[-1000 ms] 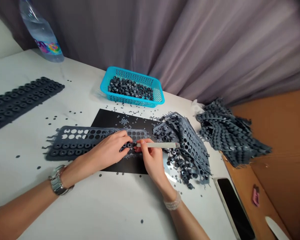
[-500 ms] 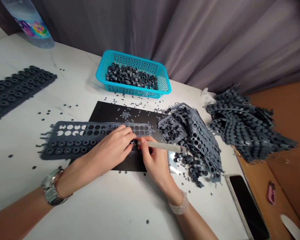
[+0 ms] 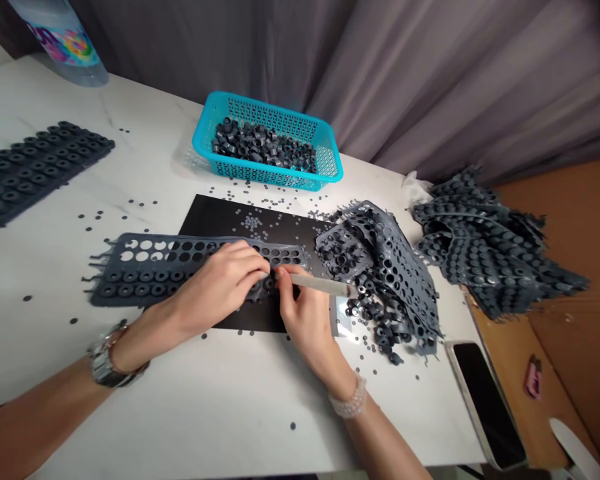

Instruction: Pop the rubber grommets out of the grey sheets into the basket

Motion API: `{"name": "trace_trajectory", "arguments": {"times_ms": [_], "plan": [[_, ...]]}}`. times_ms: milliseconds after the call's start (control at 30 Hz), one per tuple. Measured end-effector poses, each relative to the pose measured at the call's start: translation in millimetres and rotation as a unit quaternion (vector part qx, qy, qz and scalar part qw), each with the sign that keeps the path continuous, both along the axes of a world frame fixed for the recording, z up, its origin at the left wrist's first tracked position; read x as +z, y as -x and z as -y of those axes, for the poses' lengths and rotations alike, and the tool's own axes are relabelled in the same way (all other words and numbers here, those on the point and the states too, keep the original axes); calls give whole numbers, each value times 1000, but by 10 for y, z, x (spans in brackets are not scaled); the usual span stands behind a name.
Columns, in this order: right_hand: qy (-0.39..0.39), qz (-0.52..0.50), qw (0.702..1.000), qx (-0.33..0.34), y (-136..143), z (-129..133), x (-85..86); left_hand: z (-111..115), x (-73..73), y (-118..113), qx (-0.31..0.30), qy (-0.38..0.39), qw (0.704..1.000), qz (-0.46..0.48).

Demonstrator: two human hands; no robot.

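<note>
A dark grey rubber sheet (image 3: 111,270) of moulded rings lies across a black mat (image 3: 253,320); its two far rows are punched-out holes, while the near rows still carry rings. My left hand (image 3: 225,277) rests over the sheet's right half, its thumb and fingers pinching the sheet near a ring. Close beside those fingertips, my right hand (image 3: 307,317) is wrapped round a slim tool with a flat pale handle (image 3: 325,285). The tool's working tip is hidden between the hands.
Behind the mat stands a blue basket (image 3: 275,179) of loose rings. To the right are crumpled punched sheets (image 3: 400,260), loose rings (image 3: 380,323), a heap of ringed sheets (image 3: 485,247) and a phone (image 3: 487,403). Another sheet (image 3: 35,173) and a bottle (image 3: 70,47) are left. Small discs are scattered around.
The sheet's left end has shifted slightly right, and the view has moved a little. The tool's handle has turned slightly in my right hand; a ring seen by my left fingertips is now mostly covered.
</note>
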State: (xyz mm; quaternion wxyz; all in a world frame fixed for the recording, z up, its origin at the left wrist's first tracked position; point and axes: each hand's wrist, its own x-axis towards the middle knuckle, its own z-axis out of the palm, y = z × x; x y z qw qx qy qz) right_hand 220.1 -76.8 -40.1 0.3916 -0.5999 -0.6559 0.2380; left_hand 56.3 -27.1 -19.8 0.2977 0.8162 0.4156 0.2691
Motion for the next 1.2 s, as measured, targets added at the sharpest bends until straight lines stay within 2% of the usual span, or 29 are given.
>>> {"name": "trace_trajectory", "arguments": {"times_ms": [67, 133, 200, 300, 400, 500, 567, 700, 867, 1000, 1200], "plan": [[12, -15, 1000, -5, 0, -1, -6, -19, 42, 100, 126, 65, 985, 93], [28, -41, 999, -9, -6, 9, -16, -59, 57, 193, 218, 161, 942, 195], [44, -90, 995, -25, -24, 21, -19, -102, 48, 249, 229, 265, 890, 292], [45, -180, 980, -74, -86, 14, 37, -130, 34, 250, 203, 394, 807, 391], [29, -221, 968, -111, -166, -40, 176, -110, 60, 198, 203, 471, 739, 438], [8, -226, 967, -116, -200, -96, 290, -82, 93, 155, 199, 513, 695, 462], [-1, -223, 968, -117, -185, -104, 294, -67, 100, 143, 189, 534, 674, 474], [23, -224, 968, -113, -119, -47, 166, -38, 109, 135, 157, 570, 638, 494], [49, -209, 972, -96, -77, 21, 79, -11, 148, 121, 168, 592, 599, 512], [67, -226, 968, -88, -117, 36, 103, -6, 175, 112, 159, 598, 589, 520], [83, -231, 965, -87, -211, 102, 94, -16, 200, 124, 160, 597, 593, 516]]}}
